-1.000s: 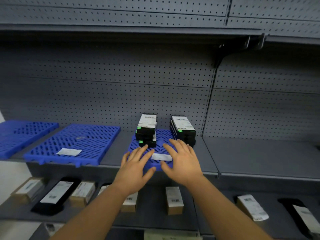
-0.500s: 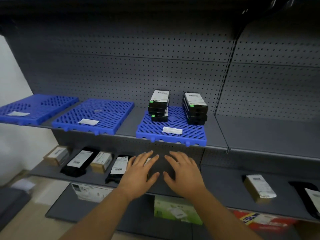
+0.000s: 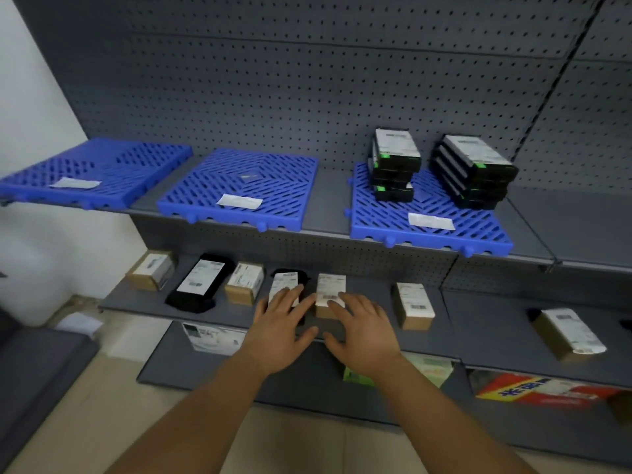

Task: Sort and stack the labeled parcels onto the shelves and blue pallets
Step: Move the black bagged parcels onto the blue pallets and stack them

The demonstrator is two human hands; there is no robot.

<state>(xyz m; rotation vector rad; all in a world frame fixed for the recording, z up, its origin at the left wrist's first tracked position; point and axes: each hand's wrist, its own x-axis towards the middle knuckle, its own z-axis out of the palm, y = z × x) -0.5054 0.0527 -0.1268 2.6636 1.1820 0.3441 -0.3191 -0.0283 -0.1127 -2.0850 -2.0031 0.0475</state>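
Cardboard parcel (image 3: 329,295) on lower shelf (image 3: 478,323), 12 o'clock of our hands | left hand (image 3: 278,331), right hand (image 3: 364,331) spread flat, holding nothing | likely light, stiff: grip long sides | black stacks (image 3: 393,165) on blue pallet (image 3: 431,230), 1 o'clock

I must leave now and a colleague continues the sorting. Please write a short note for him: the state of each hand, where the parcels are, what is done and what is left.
Left hand: open, fingers over the black parcel.
Right hand: open, fingers at the brown parcel. Neither is gripped.
Done: two stacks of black parcels on the right blue pallet.
Left: the two other pallets hold only a label each; loose parcels lie on the lower shelf.
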